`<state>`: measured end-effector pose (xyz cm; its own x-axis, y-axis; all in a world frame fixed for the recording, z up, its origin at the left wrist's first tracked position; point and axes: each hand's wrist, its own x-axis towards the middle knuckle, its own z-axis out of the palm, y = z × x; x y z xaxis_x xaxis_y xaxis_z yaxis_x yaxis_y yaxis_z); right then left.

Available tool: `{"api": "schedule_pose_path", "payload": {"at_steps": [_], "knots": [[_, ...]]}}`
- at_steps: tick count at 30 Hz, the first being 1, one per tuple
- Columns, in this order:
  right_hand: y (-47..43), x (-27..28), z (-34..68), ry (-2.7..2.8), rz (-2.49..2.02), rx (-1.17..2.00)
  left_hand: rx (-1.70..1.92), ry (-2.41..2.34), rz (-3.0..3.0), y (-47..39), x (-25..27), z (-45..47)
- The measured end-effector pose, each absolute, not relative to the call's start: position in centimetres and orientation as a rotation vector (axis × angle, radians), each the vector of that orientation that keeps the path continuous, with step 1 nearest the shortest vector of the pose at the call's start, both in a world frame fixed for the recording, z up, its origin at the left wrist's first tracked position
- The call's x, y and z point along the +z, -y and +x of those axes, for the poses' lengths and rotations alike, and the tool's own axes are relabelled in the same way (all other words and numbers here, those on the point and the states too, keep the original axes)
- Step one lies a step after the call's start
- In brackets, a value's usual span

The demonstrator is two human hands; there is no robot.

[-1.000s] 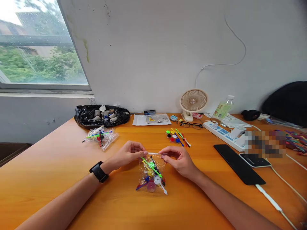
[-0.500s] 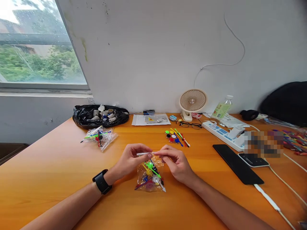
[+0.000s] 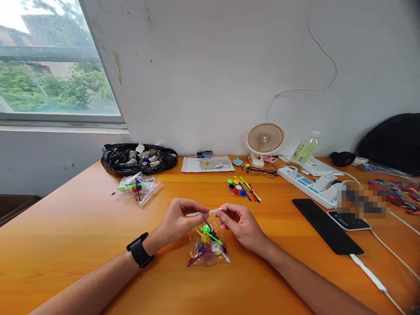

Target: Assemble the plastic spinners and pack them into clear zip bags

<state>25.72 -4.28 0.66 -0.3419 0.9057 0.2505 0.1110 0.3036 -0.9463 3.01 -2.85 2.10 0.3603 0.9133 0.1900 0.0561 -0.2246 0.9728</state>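
A clear plastic bag point(image 3: 197, 258) hangs between my hands, close above the wooden table point(image 3: 78, 236). Inside it are colourful plastic pieces: arrow-shaped pointers and round discs in green, yellow, white, red, blue and black. My left hand point(image 3: 180, 219), below a black wristwatch point(image 3: 140, 250), pinches the left part of the bag's top edge. On the right part of that edge, my right hand point(image 3: 243, 225) is closed with thumb and fingers together. Beyond my hands lies a loose group of similar discs point(image 3: 230, 186) and pointers point(image 3: 251, 189). Another filled clear bag point(image 3: 141, 188) rests at the left.
A black plastic bag point(image 3: 111, 162) with grey rolls sits at the back left. Along the wall stand a small fan point(image 3: 264, 142) and a bottle point(image 3: 304, 151), near glasses point(image 3: 262, 171). At right lie a power strip point(image 3: 306, 186) and a black phone point(image 3: 326, 225) with cables.
My right thumb has shifted along the bag's top edge and its fingers have curled further behind it. The bag hangs slightly lower; my left hand keeps its pinch.
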Motion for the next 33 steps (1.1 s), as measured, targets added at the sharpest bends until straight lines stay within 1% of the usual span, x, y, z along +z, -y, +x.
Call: {"api": "schedule_pose_path", "payload": {"at_steps": [11, 19, 27, 30, 33], "knots": [[4.0, 0.7, 26.0, 1.573, -0.887, 1.3, 0.997, -0.861, 1.586, 2.8, 2.0, 2.9], [3.5, 0.7, 26.9, 1.531, -0.985, 1.243, 0.885, -0.863, 1.602, 1.8, 1.8, 2.7], [2.9, 0.6, 27.2, 1.429, -1.103, 1.22, 0.924, -0.956, 1.533, 0.7, 2.4, 1.6], [2.2, 0.6, 28.0, 1.378, -1.176, 1.208, 1.072, -1.141, 1.579, -0.9, 2.8, -0.1], [1.5, 0.3, 28.7, 1.372, -1.237, 1.204, 1.431, -1.446, 1.667, -2.7, 3.1, -2.6]]}}
